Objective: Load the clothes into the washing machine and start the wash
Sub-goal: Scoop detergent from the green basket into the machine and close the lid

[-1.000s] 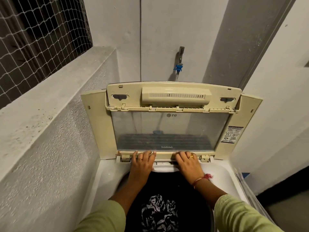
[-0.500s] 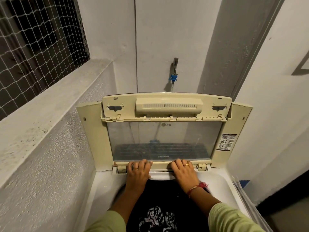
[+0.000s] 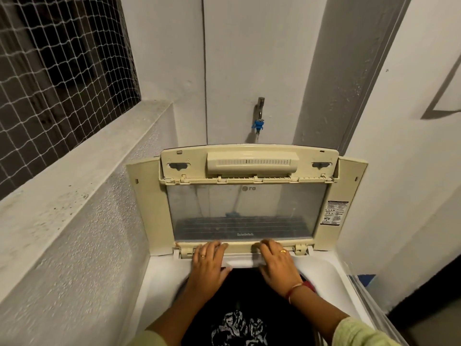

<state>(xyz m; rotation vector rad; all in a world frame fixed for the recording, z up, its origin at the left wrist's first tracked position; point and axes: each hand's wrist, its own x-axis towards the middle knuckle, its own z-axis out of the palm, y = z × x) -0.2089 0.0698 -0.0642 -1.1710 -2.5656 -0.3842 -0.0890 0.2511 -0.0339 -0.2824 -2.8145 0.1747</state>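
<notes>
The top-loading washing machine (image 3: pixel 159 275) stands with its cream lid (image 3: pixel 149 208) folded upright, the glass pane facing me. A black garment with a white print (image 3: pixel 243 298) fills the drum opening. My left hand (image 3: pixel 208 263) lies flat at the back of the opening, its fingertips on the lid's lower edge. My right hand (image 3: pixel 278 264) lies beside it in the same way, fingers over a white strip at the rim. Neither hand holds anything. Both wear a ring, and a red thread circles the right wrist.
A tap with a blue fitting (image 3: pixel 259 121) juts from the wall behind the lid. A rough concrete ledge (image 3: pixel 74 171) with netting (image 3: pixel 50 71) above it hems in the left side. A white wall closes the right, with a blue object (image 3: pixel 366 279) low beside the machine.
The view has tilted upward, so machine and hands sit lower in the frame. Both hands stay at the lid's lower edge, hardly moved relative to it.
</notes>
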